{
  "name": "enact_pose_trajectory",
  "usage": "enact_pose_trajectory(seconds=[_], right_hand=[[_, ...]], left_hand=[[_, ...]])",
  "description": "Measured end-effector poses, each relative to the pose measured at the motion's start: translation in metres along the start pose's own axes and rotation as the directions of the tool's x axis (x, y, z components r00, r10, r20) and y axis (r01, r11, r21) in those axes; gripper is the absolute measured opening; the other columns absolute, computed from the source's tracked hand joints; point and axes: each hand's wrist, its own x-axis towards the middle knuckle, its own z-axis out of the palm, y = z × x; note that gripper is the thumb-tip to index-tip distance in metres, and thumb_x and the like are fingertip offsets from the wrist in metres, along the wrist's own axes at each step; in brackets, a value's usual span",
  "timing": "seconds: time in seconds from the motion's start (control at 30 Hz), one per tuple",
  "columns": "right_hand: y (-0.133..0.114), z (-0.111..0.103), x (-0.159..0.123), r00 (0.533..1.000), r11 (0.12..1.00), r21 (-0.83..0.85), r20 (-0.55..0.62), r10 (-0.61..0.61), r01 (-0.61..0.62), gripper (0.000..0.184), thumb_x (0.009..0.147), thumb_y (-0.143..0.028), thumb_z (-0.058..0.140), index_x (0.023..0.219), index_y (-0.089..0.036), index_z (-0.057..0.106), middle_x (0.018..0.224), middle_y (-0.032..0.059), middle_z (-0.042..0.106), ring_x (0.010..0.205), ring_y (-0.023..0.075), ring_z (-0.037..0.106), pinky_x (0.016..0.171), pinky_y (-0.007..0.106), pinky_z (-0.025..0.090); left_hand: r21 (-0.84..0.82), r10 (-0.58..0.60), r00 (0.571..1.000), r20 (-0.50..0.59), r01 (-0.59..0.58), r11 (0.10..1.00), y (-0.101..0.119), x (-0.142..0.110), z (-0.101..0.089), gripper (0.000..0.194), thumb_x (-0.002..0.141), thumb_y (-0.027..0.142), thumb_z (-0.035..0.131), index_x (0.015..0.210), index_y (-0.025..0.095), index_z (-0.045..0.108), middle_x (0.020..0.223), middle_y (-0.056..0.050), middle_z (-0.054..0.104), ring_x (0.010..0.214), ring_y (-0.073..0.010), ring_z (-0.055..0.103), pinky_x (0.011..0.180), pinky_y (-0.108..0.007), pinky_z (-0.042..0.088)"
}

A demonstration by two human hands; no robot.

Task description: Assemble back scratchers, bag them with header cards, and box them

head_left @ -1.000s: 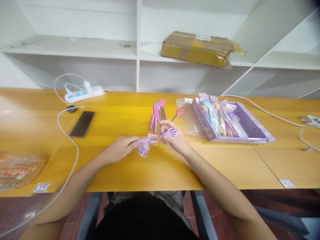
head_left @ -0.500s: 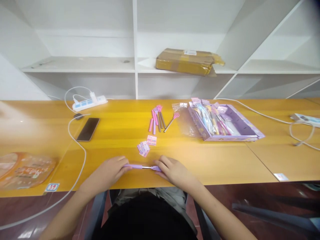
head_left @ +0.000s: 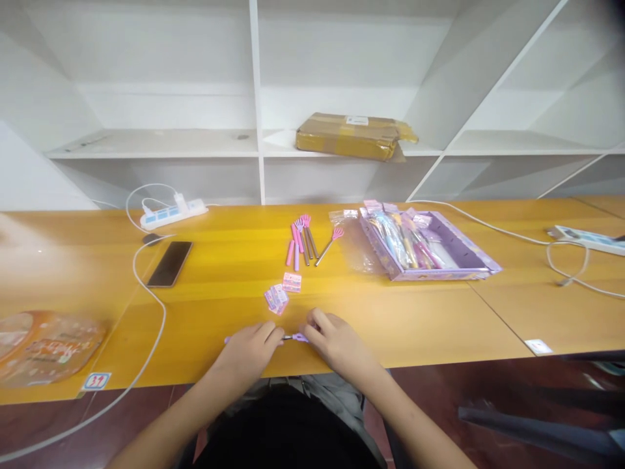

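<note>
Head view: left hand (head_left: 249, 348) and right hand (head_left: 336, 339) each pinch one end of a small purple back scratcher (head_left: 293, 337) at the table's (head_left: 439, 319) near edge; judgement: push straight along its metal rod, without bending.

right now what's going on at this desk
A person sits at a yellow desk, both hands on one small purple stick toy with a metal shaft, near the front edge. The left hand grips the handle end, the right hand covers the other. Beyond lie small cards, a bunch of pink and purple sticks, and an open purple box with more packs. A phone lies to the left.
</note>
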Motion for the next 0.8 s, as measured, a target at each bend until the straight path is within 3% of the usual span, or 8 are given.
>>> enact_pose_trajectory(seconds=[0.13,0.23,0.4,0.5,0.63,0.73,0.8], right_hand=[[0.016,0.001,-0.004,0.999,0.999,-0.044,-0.025,-0.028,0.027,0.018,0.106,-0.015,0.054,0.117,-0.018,0.067,0.094,0.0071,0.062,0.075,0.021,0.056,0.069,0.035,0.043],[0.044,-0.006,-0.021,0.999,0.999,-0.037,-0.053,0.012,-0.014,0.025,0.105,-0.014,0.053,0.125,-0.018,0.067,0.1,0.0099,0.068,0.08,0.0228,0.061,0.073,0.037,0.046],[0.126,-0.038,-0.102,0.957,0.959,-0.125,-0.172,0.232,-0.255,0.04,0.102,-0.011,0.045,0.13,-0.025,0.071,0.101,0.0106,0.074,0.087,0.0251,0.068,0.078,0.038,0.049],[0.163,-0.051,-0.16,0.909,0.898,-0.229,-0.279,0.309,-0.376,0.037,0.1,-0.012,0.048,0.119,-0.026,0.076,0.093,0.0077,0.076,0.079,0.0236,0.068,0.075,0.036,0.05],[0.171,-0.046,-0.199,0.846,0.824,-0.213,-0.238,0.477,-0.525,0.04,0.097,-0.012,0.047,0.125,-0.026,0.072,0.103,0.0073,0.079,0.085,0.0253,0.074,0.073,0.035,0.052],[0.168,-0.036,-0.207,0.799,0.787,-0.14,-0.13,0.587,-0.601,0.041,0.094,-0.018,0.05,0.128,-0.028,0.07,0.111,0.0092,0.08,0.088,0.0278,0.077,0.066,0.035,0.054],[0.167,-0.031,-0.209,0.74,0.731,-0.118,-0.111,0.663,-0.672,0.039,0.093,-0.022,0.051,0.126,-0.028,0.071,0.108,0.0097,0.08,0.084,0.0284,0.078,0.062,0.034,0.054]], left_hand=[[-0.04,0.0,1.0,-0.013,0.0,0.999,-0.013,0.003,-0.002,0.022,0.111,0.023,0.044,0.104,0.019,0.065,0.091,-0.004,0.066,0.078,-0.0209,0.065,0.067,-0.033,0.046],[-0.006,-0.02,0.998,-0.066,0.02,1.0,-0.043,-0.007,-0.008,0.023,0.11,0.022,0.045,0.107,0.02,0.068,0.094,-0.007,0.068,0.085,-0.0239,0.064,0.074,-0.035,0.047],[0.042,-0.163,0.973,-0.165,0.172,0.984,-0.128,-0.061,-0.031,0.027,0.107,0.022,0.046,0.11,0.024,0.073,0.096,-0.008,0.071,0.091,-0.0277,0.064,0.08,-0.04,0.047],[0.056,-0.175,0.965,-0.198,0.189,0.98,-0.158,-0.095,-0.036,0.029,0.108,0.032,0.046,0.108,0.026,0.075,0.093,-0.007,0.072,0.09,-0.0278,0.064,0.079,-0.04,0.048],[0.018,-0.156,0.969,-0.192,0.163,0.986,-0.152,-0.112,-0.026,0.034,0.111,0.039,0.044,0.11,0.025,0.075,0.092,-0.005,0.074,0.086,-0.0245,0.067,0.08,-0.039,0.052],[-0.03,-0.177,0.956,-0.233,0.175,0.984,-0.14,-0.113,-0.018,0.037,0.11,0.049,0.046,0.111,0.023,0.072,0.1,-0.006,0.076,0.091,-0.0243,0.071,0.083,-0.038,0.055],[-0.072,-0.192,0.955,-0.227,0.18,0.981,-0.136,-0.113,-0.017,0.037,0.11,0.05,0.046,0.111,0.023,0.071,0.103,-0.006,0.077,0.094,-0.0237,0.072,0.086,-0.037,0.056]])
